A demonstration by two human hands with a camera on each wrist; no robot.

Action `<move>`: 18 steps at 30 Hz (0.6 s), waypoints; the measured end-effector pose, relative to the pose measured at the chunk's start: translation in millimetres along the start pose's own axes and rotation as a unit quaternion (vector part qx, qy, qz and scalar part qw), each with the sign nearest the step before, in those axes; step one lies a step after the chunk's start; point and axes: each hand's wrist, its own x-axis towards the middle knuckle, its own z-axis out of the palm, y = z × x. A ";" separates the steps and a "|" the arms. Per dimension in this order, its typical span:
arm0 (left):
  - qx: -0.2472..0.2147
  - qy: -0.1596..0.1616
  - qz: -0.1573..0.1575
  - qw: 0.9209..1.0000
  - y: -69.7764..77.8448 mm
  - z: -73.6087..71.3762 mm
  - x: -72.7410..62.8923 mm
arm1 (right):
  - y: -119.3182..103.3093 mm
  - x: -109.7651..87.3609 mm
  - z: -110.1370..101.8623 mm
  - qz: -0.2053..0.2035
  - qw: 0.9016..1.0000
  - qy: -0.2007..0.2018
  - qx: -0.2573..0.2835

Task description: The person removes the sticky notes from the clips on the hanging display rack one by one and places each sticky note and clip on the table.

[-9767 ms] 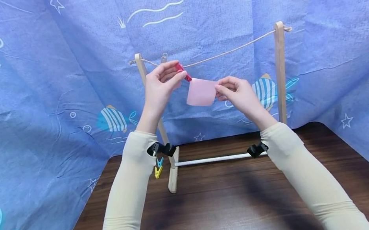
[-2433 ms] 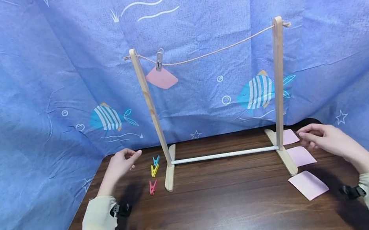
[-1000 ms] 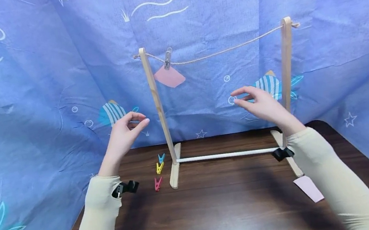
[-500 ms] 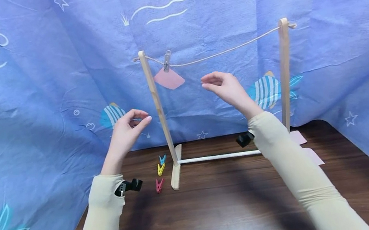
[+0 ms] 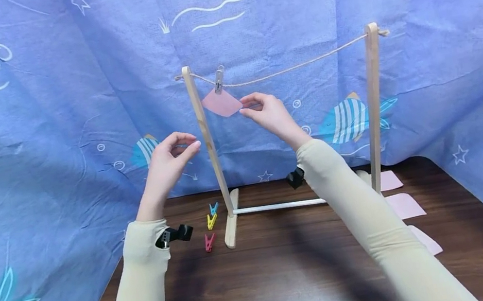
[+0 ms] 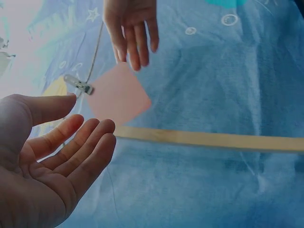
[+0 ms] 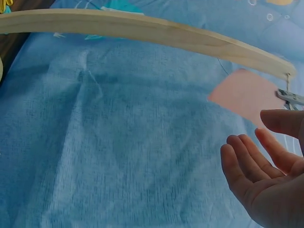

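Observation:
A pink square of paper (image 5: 222, 103) hangs by one corner from the rope (image 5: 299, 66), held by a clear clothespin (image 5: 219, 80). My right hand (image 5: 270, 115) is at the paper's right corner, thumb and fingers apart around it; no firm pinch shows. In the right wrist view the paper's corner (image 7: 247, 95) reaches close to the thumb and index finger. My left hand (image 5: 170, 163) hovers left of the wooden post (image 5: 208, 140), lower than the paper, fingers loosely bent and holding nothing. In the left wrist view its palm (image 6: 61, 166) shows bare.
Three small clothespins, blue (image 5: 214, 208), yellow (image 5: 212, 221) and red (image 5: 209, 242), lie left of the stand's foot (image 5: 231, 230). Pink paper squares (image 5: 405, 205) lie by the right post (image 5: 375, 109), partly behind my right arm. A white bar (image 5: 278, 206) joins the feet.
The red clothespin, earlier in my left hand, lies on the table. My right hand has come from the papers at right, moving left to the hanging paper. My left hand has risen slightly.

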 end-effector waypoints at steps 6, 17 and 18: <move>-0.016 0.004 0.016 1.000 15.1 -0.2 6.4 | -1.2 5.4 9.4 -0.015 1.000 0.015 -0.005; -0.044 0.009 0.050 0.998 44.0 4.8 29.0 | 1.0 1.5 3.9 -0.031 0.996 0.079 0.009; -0.050 0.009 0.050 0.997 45.6 5.4 29.8 | 1.2 0.2 4.6 -0.038 0.996 0.083 0.013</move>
